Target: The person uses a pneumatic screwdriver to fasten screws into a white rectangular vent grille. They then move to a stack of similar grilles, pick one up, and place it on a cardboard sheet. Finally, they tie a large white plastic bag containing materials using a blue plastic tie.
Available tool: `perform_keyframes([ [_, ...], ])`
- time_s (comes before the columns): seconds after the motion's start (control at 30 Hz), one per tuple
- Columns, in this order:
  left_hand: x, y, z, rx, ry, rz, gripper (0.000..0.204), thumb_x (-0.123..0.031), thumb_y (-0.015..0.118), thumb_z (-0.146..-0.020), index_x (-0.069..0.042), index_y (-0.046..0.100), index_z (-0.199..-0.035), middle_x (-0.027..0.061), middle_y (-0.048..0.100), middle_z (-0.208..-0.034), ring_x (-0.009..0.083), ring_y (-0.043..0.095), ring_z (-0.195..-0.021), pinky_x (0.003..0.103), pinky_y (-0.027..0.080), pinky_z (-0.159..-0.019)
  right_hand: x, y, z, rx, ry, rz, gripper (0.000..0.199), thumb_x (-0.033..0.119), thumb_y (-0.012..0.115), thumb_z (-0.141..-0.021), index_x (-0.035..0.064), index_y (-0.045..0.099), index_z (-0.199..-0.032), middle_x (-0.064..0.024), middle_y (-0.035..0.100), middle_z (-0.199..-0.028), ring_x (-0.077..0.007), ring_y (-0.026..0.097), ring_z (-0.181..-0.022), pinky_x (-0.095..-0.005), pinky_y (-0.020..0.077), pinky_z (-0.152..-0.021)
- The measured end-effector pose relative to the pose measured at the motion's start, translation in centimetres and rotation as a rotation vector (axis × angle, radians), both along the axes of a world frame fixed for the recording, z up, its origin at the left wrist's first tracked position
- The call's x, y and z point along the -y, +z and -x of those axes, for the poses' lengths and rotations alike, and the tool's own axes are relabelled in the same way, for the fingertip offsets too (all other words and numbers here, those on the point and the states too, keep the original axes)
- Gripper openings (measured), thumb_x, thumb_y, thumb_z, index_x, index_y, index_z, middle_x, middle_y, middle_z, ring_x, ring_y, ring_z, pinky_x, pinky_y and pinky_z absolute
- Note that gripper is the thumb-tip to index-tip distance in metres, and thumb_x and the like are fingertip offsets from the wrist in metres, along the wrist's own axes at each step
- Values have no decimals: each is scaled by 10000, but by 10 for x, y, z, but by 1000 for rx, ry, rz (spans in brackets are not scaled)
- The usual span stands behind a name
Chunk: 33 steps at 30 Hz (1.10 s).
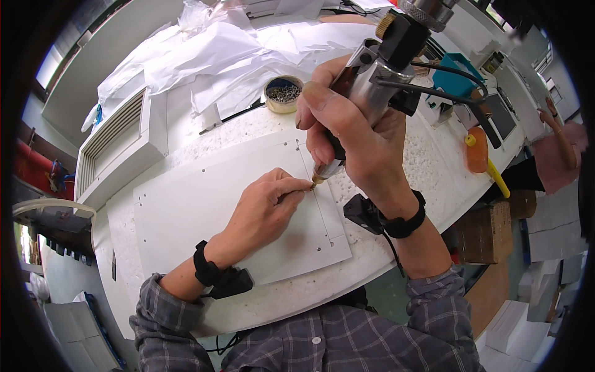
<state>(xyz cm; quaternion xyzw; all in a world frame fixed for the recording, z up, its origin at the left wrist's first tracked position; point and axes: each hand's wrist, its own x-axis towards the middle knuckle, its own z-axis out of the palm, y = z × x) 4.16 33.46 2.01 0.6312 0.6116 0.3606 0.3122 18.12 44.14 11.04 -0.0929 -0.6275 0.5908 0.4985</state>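
Observation:
My right hand (365, 133) is wrapped round the silver body of a power screwdriver (379, 93), held tilted with its brass-coloured tip down. That tip comes down on a white panel (186, 217), close to a thin line marked along its right side. Pinched together right at the tip are the thumb and forefinger of my left hand (263, 208); whatever is between them is too small and covered to make out. Several small dark screws or holes dot the panel near its edges. Beyond the panel stands a round tub (282, 108) with many small metal screws in it.
A white slatted frame (121, 146) stands at the left. White sheeting (229, 56) is heaped at the back. To the right lie an orange bottle (476, 155), a yellow-handled tool (498, 178) and a teal bin (452, 73). Another person (561, 146) is at the far right.

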Motion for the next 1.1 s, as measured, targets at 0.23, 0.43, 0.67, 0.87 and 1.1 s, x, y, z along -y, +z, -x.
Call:
perform_keyframes([
  [0.23, 0, -2, 2, -28, -23, -17, 220, -59, 587, -990, 11, 707, -1160, 61, 584, -887, 156, 543, -801, 305, 457, -759, -3, -4, 2, 57, 32, -12, 190, 151, 652, -963, 22, 589, -839, -57, 617, -684, -79, 522, -462, -239, 427, -441],
  [0.43, 3, 7, -1, 157, 59, 119, 237, -94, 566, -1001, 11, 560, -1213, 140, 650, -931, 257, 641, -868, 383, 500, -787, -5, -14, 10, 134, 64, 2, 197, 186, 706, -944, 44, 599, -860, -35, 611, -648, -78, 547, -508, -245, 442, -472],
  [0.67, 2, 4, 2, 150, 53, 93, 212, -106, 559, -1011, 14, 542, -1185, 159, 679, -985, 268, 659, -903, 389, 514, -844, -1, -11, 12, 235, 139, 50, 206, 208, 775, -903, 35, 669, -870, -26, 661, -707, -65, 594, -583, -244, 475, -536],
  [0.87, -17, 44, 22, -41, 91, 48, 201, -121, 624, -1008, 2, 614, -1166, 82, 703, -944, 160, 648, -870, 319, 518, -802, -21, 3, -17, -20, -70, -47, 174, 209, 611, -997, 40, 574, -979, -115, 621, -818, -71, 514, -470, -245, 460, -456],
  [1.1, -144, 53, 71, -592, 161, -89, 219, -171, 660, -936, -28, 743, -1079, 153, 750, -966, 297, 701, -853, 391, 541, -784, -43, -16, -33, -329, -108, 195, 159, 197, 657, -973, 46, 608, -977, -99, 661, -817, -85, 539, -494, -277, 470, -493],
])
